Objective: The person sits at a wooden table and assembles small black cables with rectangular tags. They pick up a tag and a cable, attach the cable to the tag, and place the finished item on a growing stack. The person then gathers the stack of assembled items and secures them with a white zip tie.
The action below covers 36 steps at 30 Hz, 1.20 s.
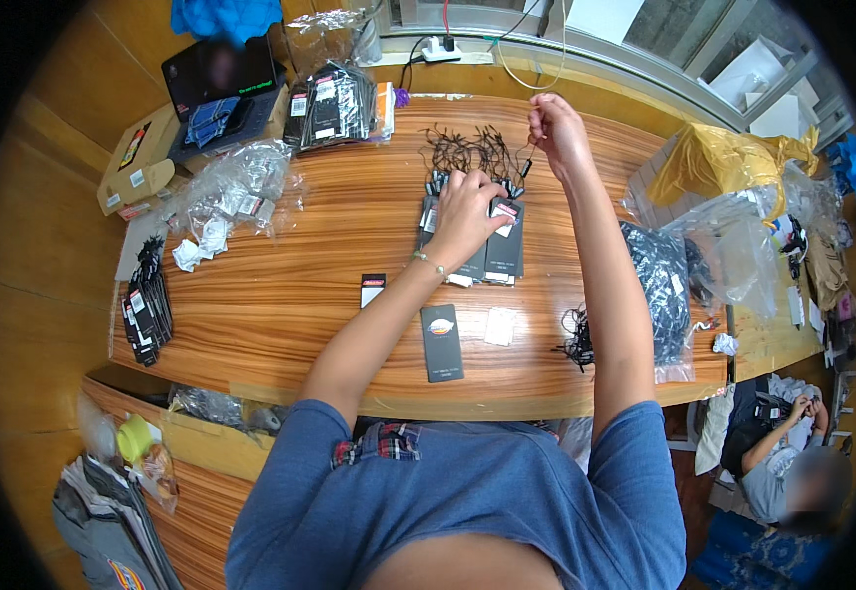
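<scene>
step in hand looks like stringing hang tags: left hand [465,211] lies flat, fingers spread, pressing down on the stack of black tags [492,246] mid-counter [290,295], holding it rather than gripping it. right hand [558,133] is raised beyond the stack, on its far right side, fingers pinched shut on a thin black cord [528,157] that hangs down toward the tangle of cords [472,152] lying just behind the stack. whether that cord already runs through a tag hole i can't tell, too fine. near side of the stack: one single black tag [442,341] lying alone, a small black-and-white label [373,289] to its left, a small clear sleeve [499,325] to its right. right of the stack, a clear bag of black cords [662,285] with a loose clump [575,339] at its near corner. far left of the stack, a fanned pile of finished-looking tags [148,310] at the counter edge. my read: one cord is being separated from the bunch; next move calls for pulling it clear without dragging the others, while the left hand keeps the stack from sliding.
</scene>
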### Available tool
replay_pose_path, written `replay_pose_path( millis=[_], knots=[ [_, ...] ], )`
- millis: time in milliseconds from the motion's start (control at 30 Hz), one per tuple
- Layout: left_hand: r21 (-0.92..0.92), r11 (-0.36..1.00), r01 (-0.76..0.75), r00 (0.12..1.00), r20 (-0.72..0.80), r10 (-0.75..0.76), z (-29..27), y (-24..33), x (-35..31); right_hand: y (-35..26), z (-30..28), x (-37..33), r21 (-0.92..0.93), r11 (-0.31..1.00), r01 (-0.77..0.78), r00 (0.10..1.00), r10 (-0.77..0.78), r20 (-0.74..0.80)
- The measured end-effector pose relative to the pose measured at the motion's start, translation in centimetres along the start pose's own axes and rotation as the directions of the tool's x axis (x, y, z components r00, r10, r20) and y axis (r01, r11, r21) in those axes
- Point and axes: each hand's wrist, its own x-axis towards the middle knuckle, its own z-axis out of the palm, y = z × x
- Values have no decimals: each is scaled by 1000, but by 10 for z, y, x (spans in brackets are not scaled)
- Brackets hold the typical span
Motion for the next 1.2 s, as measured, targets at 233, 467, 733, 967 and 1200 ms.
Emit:
replay_pose_path(
  millis=[233,467,733,967,1200],
  knots=[
    [-118,988,99,995,-8,-101,-40,14,-41,52,-11,39,-319,932,-171,983,185,12],
    [-215,941,261,965,23,-262,-94,19,-122,84,-28,75,-517,829,-211,968,250,6],
    [149,970,194,910,341,-235,-100,18,-148,65,-27,1,-878,352,323,910,-371,186],
    [148,978,145,905,380,-192,-89,13,-149,35,1,-226,-893,421,160,955,163,247],
    [71,994,85,948,302,-103,-91,18,-143,68,-17,-245,-888,457,52,990,96,107]
  ],
)
